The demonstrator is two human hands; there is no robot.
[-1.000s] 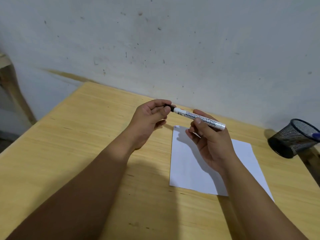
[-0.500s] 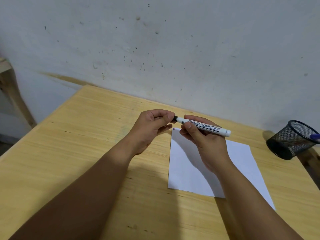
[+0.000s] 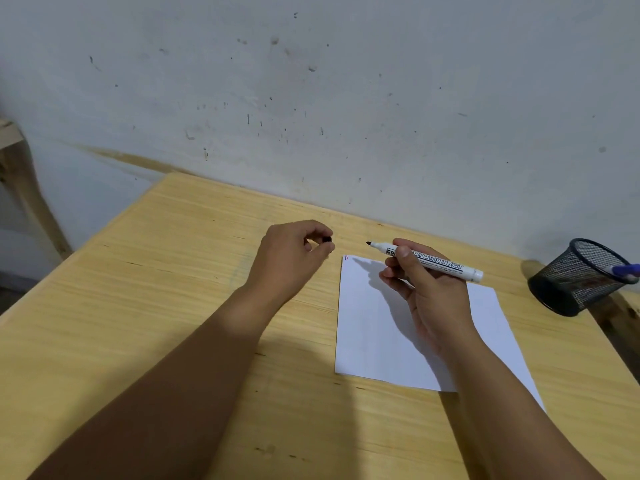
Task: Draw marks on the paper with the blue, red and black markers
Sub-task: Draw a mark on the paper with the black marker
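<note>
My right hand (image 3: 424,289) grips a white-barrelled black marker (image 3: 440,264), uncapped, its black tip pointing left above the paper's far left corner. My left hand (image 3: 294,258) is curled around the marker's black cap (image 3: 327,239), held a short way left of the tip. A white sheet of paper (image 3: 374,337) lies on the wooden table under my right hand, with small red and blue marks at its top left corner (image 3: 346,258). A blue marker (image 3: 625,270) sticks out of the mesh cup at the right.
A black wire-mesh pen cup (image 3: 576,277) stands tilted at the table's (image 3: 166,306) right edge. A stained grey wall (image 3: 311,98) runs along the table's far side. A wooden frame (image 3: 20,174) stands at the far left.
My hands have pulled apart: the cap came off the marker and stays in my left hand, which moved left. The marker tip is now bare.
</note>
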